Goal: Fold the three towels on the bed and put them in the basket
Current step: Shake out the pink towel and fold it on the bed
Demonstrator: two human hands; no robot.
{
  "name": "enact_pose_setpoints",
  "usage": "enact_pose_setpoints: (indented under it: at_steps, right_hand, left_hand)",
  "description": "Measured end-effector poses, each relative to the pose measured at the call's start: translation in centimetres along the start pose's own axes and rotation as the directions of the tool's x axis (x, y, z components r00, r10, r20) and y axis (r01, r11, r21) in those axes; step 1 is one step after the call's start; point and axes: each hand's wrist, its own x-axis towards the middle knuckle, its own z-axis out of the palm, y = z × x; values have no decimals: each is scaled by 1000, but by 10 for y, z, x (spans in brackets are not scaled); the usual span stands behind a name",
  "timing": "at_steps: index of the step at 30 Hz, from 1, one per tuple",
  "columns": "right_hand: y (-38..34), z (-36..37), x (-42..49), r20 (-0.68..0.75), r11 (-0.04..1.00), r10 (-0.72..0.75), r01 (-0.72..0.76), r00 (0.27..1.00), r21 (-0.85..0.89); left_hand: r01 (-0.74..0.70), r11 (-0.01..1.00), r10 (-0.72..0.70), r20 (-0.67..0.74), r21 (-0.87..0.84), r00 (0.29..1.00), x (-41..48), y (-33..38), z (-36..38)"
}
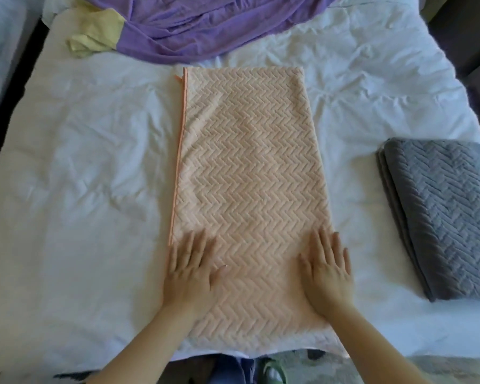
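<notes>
The pale peach towel with a raised herringbone weave [247, 173] lies flat in the middle of the white, creased bed sheet [81, 162]. It forms a long, narrow rectangle running straight away from the person. A thin orange hem [179, 156] runs down its left side, with a small loop of the same colour at the far left corner. Its near end reaches the near edge of the bed. The surface of the towel looks smooth, with no big wrinkles.

To the right, well apart from the peach towel, a grey towel of the same herringbone weave [444, 217] sits folded into a thick, neat stack, its layered edges showing along the left side. At the far end of the bed a crumpled purple cloth [194, 20] is spread out, its edge near the peach towel's far end but not touching it. A bunched pale yellow cloth [94, 37] lies against the purple one on the left. Nothing lies on the peach towel apart from the hands.

The left hand [191, 270] rests palm down on the near left part of the peach towel, by the orange hem. Its grip is fully open, with fingers straight and slightly spread. The right hand [327, 270] lies the same way at the towel's near right edge, its grip also wide open, with the outer fingers reaching over onto the sheet. Neither hand has hold of anything; both simply press flat on the cloth.
</notes>
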Motion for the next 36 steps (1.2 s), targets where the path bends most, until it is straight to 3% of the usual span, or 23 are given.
enact_pose_setpoints:
  at_steps: [4, 8, 13, 15, 17, 20, 22, 26, 29, 32, 36]
  right_hand:
    - [-3, 20, -38, 72, 948, -312, 315, 948, -38]
    - [52, 35, -71, 67, 962, -260, 264, 963, -71]
    - [84, 32, -94, 67, 956, -269, 275, 961, -98]
    - [80, 28, -98, 45, 961, -275, 274, 960, 22]
    - [75, 26, -101, -24, 940, -211, 209, 977, 268]
    - [67, 21, -106, -44, 799, -159, 155, 986, 580]
    - [70, 16, -110, -19, 794, -256, 222, 966, 566]
    - [82, 14, -120, 155, 892, -403, 348, 902, 289]
    - [83, 16, -119, 119, 919, -349, 315, 930, 236]
    - [80, 8, -111, -38, 893, -223, 220, 974, 392]
    - [82, -11, -105, -71, 800, -120, 139, 990, 583]
  left_hand:
    - [-146, 989, 145, 28, 34, 989, -42, 17, 21]
    - [-4, 999, 2, 52, 37, 999, -90, -2, 43]
    - [13, 999, -17, 82, 53, 996, -128, -16, 53]
    - [20, 1000, -20, 66, -11, 998, -135, -12, 52]
    - [60, 984, -61, -4, -168, 998, -144, -5, 53]
    - [163, 902, -222, -107, -399, 969, -152, 4, 56]
    - [176, 871, -263, -133, -458, 956, -152, 4, 54]
    - [174, 908, -218, -75, -381, 973, -149, -7, 48]
    - [175, 935, -194, -31, -308, 980, -147, -10, 50]
    - [159, 926, -195, -74, -344, 978, -138, -10, 49]
    - [134, 922, -180, -96, -364, 979, -140, -14, 47]
